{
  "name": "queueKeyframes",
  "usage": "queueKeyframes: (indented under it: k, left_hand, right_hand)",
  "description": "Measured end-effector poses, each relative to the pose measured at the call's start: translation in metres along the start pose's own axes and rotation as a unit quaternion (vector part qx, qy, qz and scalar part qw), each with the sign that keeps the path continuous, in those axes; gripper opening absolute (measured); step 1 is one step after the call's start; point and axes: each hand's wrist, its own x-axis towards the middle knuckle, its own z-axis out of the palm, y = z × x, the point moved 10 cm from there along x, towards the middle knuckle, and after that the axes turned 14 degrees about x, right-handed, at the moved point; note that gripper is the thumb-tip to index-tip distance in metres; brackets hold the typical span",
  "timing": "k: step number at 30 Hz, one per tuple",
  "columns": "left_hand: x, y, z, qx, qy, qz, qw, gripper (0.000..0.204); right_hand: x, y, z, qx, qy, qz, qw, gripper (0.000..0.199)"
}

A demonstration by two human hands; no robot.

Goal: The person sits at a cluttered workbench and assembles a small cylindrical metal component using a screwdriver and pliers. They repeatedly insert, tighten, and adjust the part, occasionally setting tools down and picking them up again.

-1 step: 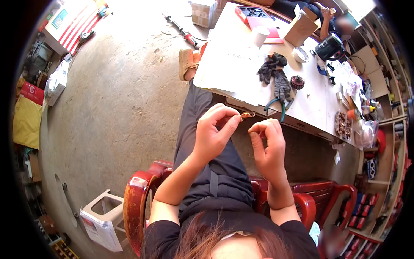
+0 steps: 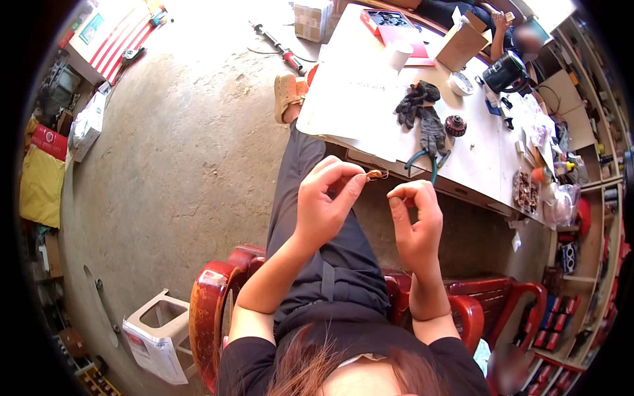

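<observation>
Above my lap, my left hand (image 2: 325, 203) pinches a small tangle of thin copper-coloured wire (image 2: 377, 175) between thumb and forefinger. Loose loops of it stick out toward the right. My right hand (image 2: 420, 221) is held a little apart from it, thumb and fingers curled together in a pinch. Whether a fine strand lies between those fingertips is too small to tell. Beyond my hands, on the table, are dark grey work gloves (image 2: 430, 129), blue-handled pliers (image 2: 432, 164) at the edge, and a small round dark motor part (image 2: 455, 125).
The white-topped table (image 2: 343, 109) stands ahead, carrying a roll of tape (image 2: 460, 84), an open carton (image 2: 462, 41) and a bag of copper-coloured pieces (image 2: 526, 191). Red wooden chair arms (image 2: 210, 297) flank me. A stool (image 2: 158, 317) is at lower left. Another person (image 2: 500, 33) is at far right.
My hands have drawn slightly apart: the right one moved a little to the right, the left one slightly left with the wire tangle.
</observation>
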Motion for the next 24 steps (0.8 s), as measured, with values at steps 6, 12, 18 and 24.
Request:
queueKeyframes:
  k: [6,12,18,24]
  left_hand:
    - [-0.010,0.042,-0.011,0.141,0.073,0.123,0.980,0.013]
    - [-0.021,0.066,-0.011,0.233,0.109,0.241,0.936,0.018]
    - [-0.016,0.060,0.001,0.226,0.037,0.209,0.951,0.015]
    - [-0.020,-0.010,0.039,-0.146,-0.195,-0.108,0.964,0.045]
  right_hand:
    - [-0.009,0.032,0.015,0.233,-0.019,0.110,0.966,0.026]
    - [-0.006,0.034,0.024,0.344,-0.014,0.137,0.929,0.035]
    - [0.003,0.026,0.018,0.337,-0.006,0.075,0.938,0.010]
    - [0.003,0.047,0.015,0.362,0.004,0.103,0.926,0.006]
